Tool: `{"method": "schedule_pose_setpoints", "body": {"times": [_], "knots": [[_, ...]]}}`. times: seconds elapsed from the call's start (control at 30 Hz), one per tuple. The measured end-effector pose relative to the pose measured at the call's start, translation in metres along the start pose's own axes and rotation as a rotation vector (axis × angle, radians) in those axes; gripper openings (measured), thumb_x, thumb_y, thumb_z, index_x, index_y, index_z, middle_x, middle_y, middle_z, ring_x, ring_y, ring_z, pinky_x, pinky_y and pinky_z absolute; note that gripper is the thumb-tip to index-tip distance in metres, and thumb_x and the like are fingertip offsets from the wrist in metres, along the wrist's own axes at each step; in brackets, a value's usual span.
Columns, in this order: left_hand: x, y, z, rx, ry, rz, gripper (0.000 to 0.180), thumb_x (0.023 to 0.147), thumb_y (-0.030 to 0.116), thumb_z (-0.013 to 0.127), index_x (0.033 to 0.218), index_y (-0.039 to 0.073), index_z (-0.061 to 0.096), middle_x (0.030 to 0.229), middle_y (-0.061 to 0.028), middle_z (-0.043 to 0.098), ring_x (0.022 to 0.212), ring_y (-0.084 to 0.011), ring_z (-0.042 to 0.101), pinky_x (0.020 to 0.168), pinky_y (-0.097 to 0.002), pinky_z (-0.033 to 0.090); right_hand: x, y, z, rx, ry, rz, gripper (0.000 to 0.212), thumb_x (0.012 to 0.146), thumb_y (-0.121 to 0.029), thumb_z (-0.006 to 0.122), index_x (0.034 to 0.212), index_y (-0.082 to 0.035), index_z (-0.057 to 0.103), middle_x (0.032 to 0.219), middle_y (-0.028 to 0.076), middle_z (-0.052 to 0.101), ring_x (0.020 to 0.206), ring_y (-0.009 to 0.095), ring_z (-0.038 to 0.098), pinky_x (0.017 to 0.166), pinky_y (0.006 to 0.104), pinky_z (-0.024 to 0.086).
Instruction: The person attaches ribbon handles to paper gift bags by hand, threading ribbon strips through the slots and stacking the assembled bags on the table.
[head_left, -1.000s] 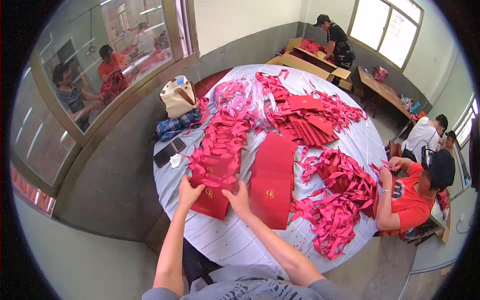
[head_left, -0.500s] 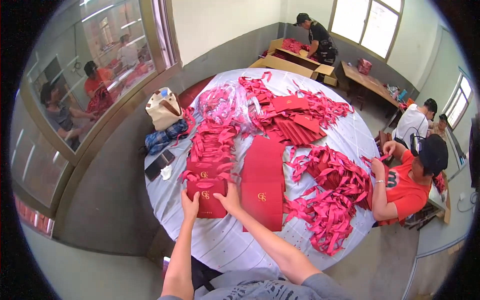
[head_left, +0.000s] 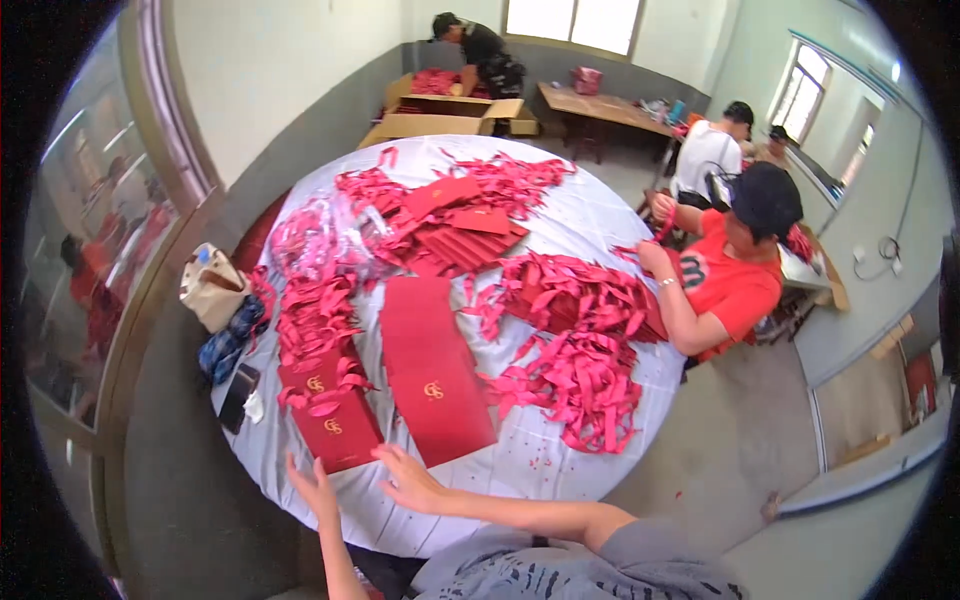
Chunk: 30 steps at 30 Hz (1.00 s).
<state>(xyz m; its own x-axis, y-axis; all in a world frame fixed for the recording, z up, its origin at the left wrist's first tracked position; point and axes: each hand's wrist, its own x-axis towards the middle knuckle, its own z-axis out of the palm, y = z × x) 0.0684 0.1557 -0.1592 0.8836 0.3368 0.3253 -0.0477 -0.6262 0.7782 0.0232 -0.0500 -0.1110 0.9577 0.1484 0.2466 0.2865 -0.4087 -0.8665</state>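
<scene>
Two bare hands rest at the near edge of a round white table (head_left: 560,225). The left hand (head_left: 316,489) and the right hand (head_left: 410,480), both with fingers spread and holding nothing, sit just beside one small red bag (head_left: 338,432). One long stack of red bags (head_left: 432,368) lies right of it.

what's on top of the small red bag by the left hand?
A loose pink-red ribbon lies across the top edge of the small red bag. The left hand is just below, apparently not touching. Underneath is hidden.

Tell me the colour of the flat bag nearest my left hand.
Red with a gold emblem, in the head view.
</scene>
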Motion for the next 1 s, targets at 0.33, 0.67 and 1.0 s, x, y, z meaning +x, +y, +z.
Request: {"method": "schedule_pose_setpoints", "body": {"times": [0.33, 0.67, 1.0], "knots": [[-0.124, 0.02, -0.016, 0.198, -0.212, 0.186, 0.028, 0.077, 0.001, 0.054, 0.104, -0.004, 0.051, 0.096, -0.0201, 0.05, 0.09, -0.0348, 0.05, 0.08, -0.0401, 0.041, -0.143, 0.084, -0.142, -0.45, 0.323, 0.406, 0.026, 0.075, -0.002, 0.055, 0.101, -0.002, 0.056, 0.093, 0.017, 0.054, 0.085, 0.032, 0.055, 0.073, 0.0399, 0.045], [-0.105, 0.054, -0.014, 0.2, -0.325, 0.074, 0.037, 0.073, -0.004, 0.055, 0.109, -0.003, 0.046, 0.094, -0.0194, 0.048, 0.086, -0.0344, 0.049, 0.077, -0.0405, 0.04, -0.073, 0.089, -0.204, -0.504, 0.491, 0.244, 0.023, 0.078, -0.006, 0.058, 0.101, -0.002, 0.056, 0.092, 0.014, 0.055, 0.083, 0.034, 0.057, 0.07, 0.0404, 0.047], [-0.117, 0.073, -0.006, -0.257, -0.655, -0.148, 0.012, 0.086, 0.008, 0.054, 0.092, -0.001, 0.057, 0.075, -0.0049, 0.057, 0.063, -0.0108, 0.051, 0.057, -0.0244, 0.042, -0.085, 0.074, -0.146, -0.516, 0.615, 0.166, 0.013, 0.078, -0.017, 0.062, 0.085, -0.005, 0.064, 0.08, 0.011, 0.058, 0.076, 0.029, 0.056, 0.066, 0.0383, 0.045]]}}
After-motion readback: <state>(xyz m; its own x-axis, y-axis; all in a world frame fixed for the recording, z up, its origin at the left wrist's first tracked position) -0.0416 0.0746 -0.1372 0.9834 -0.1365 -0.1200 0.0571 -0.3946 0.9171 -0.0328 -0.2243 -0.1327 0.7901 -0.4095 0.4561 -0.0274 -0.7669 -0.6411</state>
